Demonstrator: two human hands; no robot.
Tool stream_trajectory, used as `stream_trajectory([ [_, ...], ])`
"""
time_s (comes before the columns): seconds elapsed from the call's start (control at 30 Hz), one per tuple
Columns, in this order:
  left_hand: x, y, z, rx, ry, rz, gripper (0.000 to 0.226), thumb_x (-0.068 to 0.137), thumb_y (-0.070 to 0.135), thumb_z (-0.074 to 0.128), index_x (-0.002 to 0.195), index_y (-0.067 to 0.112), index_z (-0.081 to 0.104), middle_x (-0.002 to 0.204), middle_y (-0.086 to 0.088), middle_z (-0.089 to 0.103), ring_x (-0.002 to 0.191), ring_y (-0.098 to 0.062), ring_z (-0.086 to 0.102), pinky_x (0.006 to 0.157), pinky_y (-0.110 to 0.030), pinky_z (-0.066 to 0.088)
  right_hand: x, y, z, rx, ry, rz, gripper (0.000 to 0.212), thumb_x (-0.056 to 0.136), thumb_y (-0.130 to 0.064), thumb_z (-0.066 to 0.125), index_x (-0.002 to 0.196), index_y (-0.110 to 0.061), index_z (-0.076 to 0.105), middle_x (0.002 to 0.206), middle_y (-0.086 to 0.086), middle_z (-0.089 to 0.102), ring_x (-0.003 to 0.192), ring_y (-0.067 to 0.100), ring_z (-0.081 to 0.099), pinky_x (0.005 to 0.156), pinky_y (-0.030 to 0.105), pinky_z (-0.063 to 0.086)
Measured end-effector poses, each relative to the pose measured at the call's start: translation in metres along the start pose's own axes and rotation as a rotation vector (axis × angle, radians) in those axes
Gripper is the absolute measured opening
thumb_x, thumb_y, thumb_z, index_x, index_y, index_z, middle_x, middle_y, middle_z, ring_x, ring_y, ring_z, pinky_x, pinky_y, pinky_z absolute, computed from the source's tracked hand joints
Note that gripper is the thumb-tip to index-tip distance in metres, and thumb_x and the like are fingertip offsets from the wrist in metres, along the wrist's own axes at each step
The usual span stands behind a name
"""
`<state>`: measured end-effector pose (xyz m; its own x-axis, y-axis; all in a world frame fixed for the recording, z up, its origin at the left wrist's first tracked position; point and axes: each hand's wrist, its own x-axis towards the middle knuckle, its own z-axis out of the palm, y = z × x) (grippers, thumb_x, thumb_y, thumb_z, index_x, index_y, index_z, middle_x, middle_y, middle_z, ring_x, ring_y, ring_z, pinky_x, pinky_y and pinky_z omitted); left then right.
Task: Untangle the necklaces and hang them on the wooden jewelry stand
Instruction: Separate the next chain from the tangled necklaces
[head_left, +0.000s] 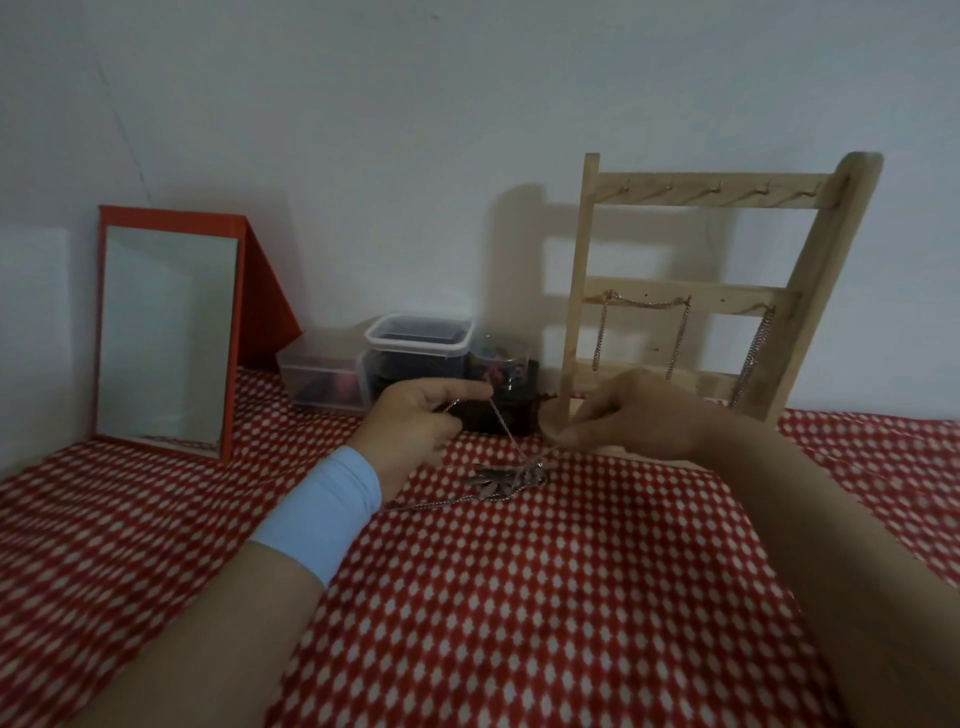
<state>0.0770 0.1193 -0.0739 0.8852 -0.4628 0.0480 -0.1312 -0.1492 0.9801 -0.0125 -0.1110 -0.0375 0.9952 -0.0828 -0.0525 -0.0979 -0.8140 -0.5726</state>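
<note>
A tangle of silver necklaces (511, 478) with a leaf-shaped pendant lies on the red patterned cloth (571, 597). My left hand (421, 421), with a light blue wristband, pinches a thin chain that runs down to the tangle. My right hand (628, 421) pinches another strand just right of the tangle, in front of the stand's base. The wooden jewelry stand (691, 291) leans against the wall behind my right hand. A silver chain (641, 322) hangs from its middle bar, and another chain (753, 353) hangs at its right side.
A red-framed mirror (166, 332) stands at the left. Clear plastic boxes (415, 353) and a small dark box with a jar (498, 379) sit against the wall between mirror and stand. The white wall (415, 130) closes the back.
</note>
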Motion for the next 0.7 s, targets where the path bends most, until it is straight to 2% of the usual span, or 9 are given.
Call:
stream_trajectory([
  [0.07, 0.000, 0.003, -0.001, 0.256, -0.004, 0.004, 0.050, 0.088, -0.010, 0.050, 0.106, 0.029, 0.075, 0.098, 0.007, 0.070, 0.056, 0.003, 0.054, 0.068, -0.016, 0.049, 0.001, 0.000, -0.003, 0.077, 0.154, 0.015, 0.029, 0.094, -0.044, 0.065, 0.077, -0.022, 0.074, 0.076, -0.007, 0.069, 0.071, 0.009, 0.061, 0.070, 0.024, 0.049],
  [0.17, 0.000, 0.006, -0.002, 0.540, -0.073, 0.044, 0.048, 0.086, -0.009, 0.053, 0.112, 0.026, 0.073, 0.117, 0.010, 0.067, 0.103, -0.002, 0.061, 0.102, -0.017, 0.037, 0.004, -0.007, 0.001, 0.593, 0.298, -0.011, 0.047, 0.104, -0.036, 0.051, 0.062, -0.014, 0.051, 0.060, -0.003, 0.053, 0.060, 0.014, 0.052, 0.084, 0.041, 0.055],
  [0.23, 0.000, 0.007, -0.004, 0.730, -0.147, 0.054, 0.047, 0.086, -0.005, 0.057, 0.119, 0.025, 0.069, 0.128, 0.009, 0.063, 0.118, -0.007, 0.056, 0.106, -0.016, 0.034, 0.005, -0.016, 0.004, 0.881, 0.267, -0.053, 0.046, 0.105, -0.029, 0.049, 0.061, -0.015, 0.051, 0.070, 0.005, 0.061, 0.074, 0.021, 0.062, 0.094, 0.045, 0.055],
  [0.33, -0.004, 0.012, -0.009, 1.008, -0.306, 0.007, 0.053, 0.084, 0.009, 0.068, 0.133, 0.026, 0.059, 0.141, 0.007, 0.054, 0.124, -0.010, 0.052, 0.109, -0.021, 0.036, 0.002, -0.028, 0.007, 1.137, 0.139, -0.113, 0.041, 0.105, -0.033, 0.049, 0.071, -0.014, 0.061, 0.085, 0.013, 0.068, 0.090, 0.030, 0.069, 0.096, 0.048, 0.055],
  [0.4, -0.007, 0.017, -0.013, 1.130, -0.374, -0.065, 0.064, 0.081, 0.020, 0.075, 0.141, 0.024, 0.051, 0.145, 0.006, 0.048, 0.127, -0.013, 0.050, 0.109, -0.023, 0.037, 0.000, -0.032, 0.005, 1.339, 0.079, -0.133, 0.040, 0.102, -0.034, 0.053, 0.068, -0.014, 0.060, 0.081, 0.011, 0.066, 0.079, 0.028, 0.069, 0.083, 0.045, 0.059],
  [0.47, -0.008, 0.021, -0.018, 1.229, -0.404, -0.130, 0.076, 0.078, 0.030, 0.078, 0.145, 0.023, 0.044, 0.147, 0.003, 0.045, 0.127, -0.016, 0.049, 0.109, -0.027, 0.039, -0.002, -0.032, 0.001, 1.450, 0.067, -0.119, 0.045, 0.101, -0.033, 0.054, 0.059, -0.018, 0.060, 0.071, 0.005, 0.057, 0.054, 0.017, 0.056, 0.053, 0.029, 0.054],
  [0.5, -0.009, 0.024, -0.022, 1.293, -0.420, -0.176, 0.082, 0.076, 0.035, 0.079, 0.147, 0.023, 0.040, 0.149, 0.002, 0.044, 0.128, -0.017, 0.049, 0.109, -0.029, 0.040, -0.002, -0.030, -0.002, 1.406, 0.083, -0.113, 0.044, 0.102, -0.033, 0.053, 0.060, -0.019, 0.058, 0.068, 0.002, 0.052, 0.045, 0.012, 0.045, 0.041, 0.022, 0.041],
  [0.57, -0.010, 0.029, -0.028, 1.431, -0.469, -0.274, 0.099, 0.074, 0.041, 0.080, 0.154, 0.025, 0.024, 0.155, 0.000, 0.035, 0.135, -0.019, 0.042, 0.112, -0.033, 0.037, -0.004, -0.024, -0.008, 1.106, 0.142, -0.102, 0.037, 0.101, -0.030, 0.057, 0.067, -0.017, 0.053, 0.065, 0.001, 0.047, 0.041, 0.010, 0.031, 0.039, 0.023, 0.022],
  [0.7, -0.013, 0.035, -0.041, 1.496, -0.532, -0.423, 0.116, 0.073, 0.040, 0.082, 0.155, 0.030, 0.001, 0.162, 0.002, 0.014, 0.146, -0.020, 0.023, 0.118, -0.031, 0.023, -0.008, -0.016, -0.020, 0.192, 0.176, 0.007, 0.035, 0.092, -0.036, 0.072, 0.067, -0.016, 0.057, 0.057, -0.004, 0.051, 0.045, 0.008, 0.041, 0.043, 0.024, 0.033],
])
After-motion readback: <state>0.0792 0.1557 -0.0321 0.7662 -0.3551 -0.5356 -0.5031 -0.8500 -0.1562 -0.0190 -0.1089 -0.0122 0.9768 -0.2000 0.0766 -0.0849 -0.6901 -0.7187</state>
